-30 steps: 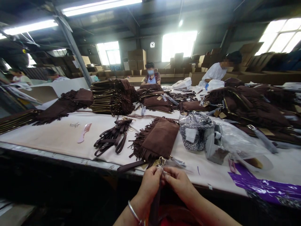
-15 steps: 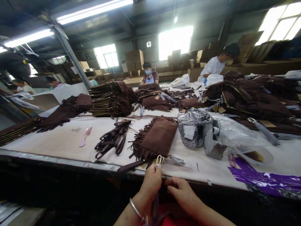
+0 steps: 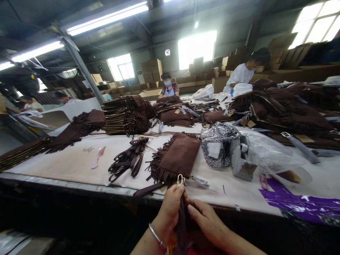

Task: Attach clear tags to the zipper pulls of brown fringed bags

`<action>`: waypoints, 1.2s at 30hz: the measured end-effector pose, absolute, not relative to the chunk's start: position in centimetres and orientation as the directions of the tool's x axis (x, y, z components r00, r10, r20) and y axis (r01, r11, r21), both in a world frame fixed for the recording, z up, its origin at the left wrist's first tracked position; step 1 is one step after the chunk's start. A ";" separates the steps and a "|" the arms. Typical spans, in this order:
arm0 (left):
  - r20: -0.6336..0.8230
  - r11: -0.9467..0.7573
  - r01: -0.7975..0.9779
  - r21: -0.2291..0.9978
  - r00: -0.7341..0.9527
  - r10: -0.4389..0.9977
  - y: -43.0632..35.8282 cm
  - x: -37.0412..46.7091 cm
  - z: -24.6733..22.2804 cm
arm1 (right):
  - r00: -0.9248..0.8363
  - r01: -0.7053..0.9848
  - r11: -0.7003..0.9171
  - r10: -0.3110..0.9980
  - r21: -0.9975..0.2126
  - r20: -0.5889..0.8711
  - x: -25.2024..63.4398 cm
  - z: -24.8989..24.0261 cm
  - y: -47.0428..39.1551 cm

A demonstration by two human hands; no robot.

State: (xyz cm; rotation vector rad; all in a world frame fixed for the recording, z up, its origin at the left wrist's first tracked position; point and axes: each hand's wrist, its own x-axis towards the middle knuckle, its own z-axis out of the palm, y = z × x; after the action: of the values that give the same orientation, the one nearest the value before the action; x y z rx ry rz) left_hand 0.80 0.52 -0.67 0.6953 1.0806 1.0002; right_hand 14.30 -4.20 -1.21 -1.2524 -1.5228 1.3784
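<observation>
My left hand point(image 3: 172, 204), with a silver bangle on the wrist, pinches the end of a dark brown wrist strap point(image 3: 181, 226) just below its gold clasp point(image 3: 180, 179). The strap hangs down toward my lap. Close on its right, my right hand point(image 3: 208, 217) has its fingers curled and thumb against them, fingertips meeting the left ones; what they pinch is hidden. Just beyond the clasp lies a brown fringed pouch point(image 3: 182, 156) on the cloth-covered table point(image 3: 74, 163). A heap of brown straps point(image 3: 126, 157) rests to its left.
A pink comb point(image 3: 98, 157) lies at left. Behind stand a stack of fringed pouches point(image 3: 127, 115) and larger piles point(image 3: 289, 106) at right. A patterned plastic-covered bundle point(image 3: 217, 145), a clear bag point(image 3: 273, 152) and purple plastic point(image 3: 300, 202) occupy the right side. Co-workers sit across.
My right hand has closed in leftward until its fingertips meet my left hand at the strap. The hanging strap has swung slightly right. The pouch has stayed put.
</observation>
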 end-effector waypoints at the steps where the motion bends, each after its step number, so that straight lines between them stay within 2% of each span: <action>1: -0.396 0.426 -0.364 0.828 0.158 0.905 0.5 0.7 -0.5 | -0.286 0.170 -0.040 0.954 -0.985 -0.088 14.3 -1.2 -4.2; 6: -0.458 0.522 -0.573 0.632 0.267 0.848 0.8 0.1 0.4 | -0.293 0.162 -0.127 0.941 -0.979 -0.171 13.8 -1.6 -4.9; 9: -0.470 0.549 -0.626 0.554 0.309 0.827 1.1 0.4 0.5 | -0.152 0.323 -0.086 0.978 -0.943 -0.141 13.6 -1.2 -5.3; 12: -0.465 0.566 -0.660 0.494 0.350 0.813 1.2 1.2 0.1 | -0.027 0.514 0.007 1.000 -0.858 -0.008 13.4 -0.3 -4.8; 14: -0.436 0.502 -0.702 0.504 0.295 0.850 1.0 1.9 -0.2 | -0.014 0.574 0.054 0.998 -0.817 0.057 13.2 0.2 -4.0; 17: -0.348 0.369 -0.733 0.571 0.192 0.918 0.4 2.3 -0.1 | -0.018 0.623 0.067 0.997 -0.780 0.072 13.1 0.3 -2.6; 20: -0.373 0.444 -0.681 0.582 0.261 0.890 0.1 1.6 0.4 | -0.019 0.682 0.084 0.995 -0.726 0.098 13.2 -0.3 -1.9; 26: -0.511 0.537 -0.525 0.661 0.210 0.834 1.6 -0.1 0.8 | -0.125 0.763 0.320 0.925 -0.562 0.358 13.8 -2.6 -2.7; 30: -0.531 0.504 -0.458 0.732 0.080 0.844 2.2 0.4 0.2 | -0.158 0.824 0.326 0.917 -0.463 0.366 14.2 -2.9 -2.8; 36: -0.484 0.449 -0.500 0.740 0.068 0.873 1.7 0.8 -0.4 | -0.196 0.844 0.350 0.907 -0.406 0.374 14.4 -2.6 -2.6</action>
State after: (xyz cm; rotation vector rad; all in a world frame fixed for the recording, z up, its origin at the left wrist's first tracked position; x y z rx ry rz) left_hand 0.76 1.72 -0.37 0.4331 1.0633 1.0834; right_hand 14.37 -2.58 -2.63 -1.5194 -2.0651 0.1473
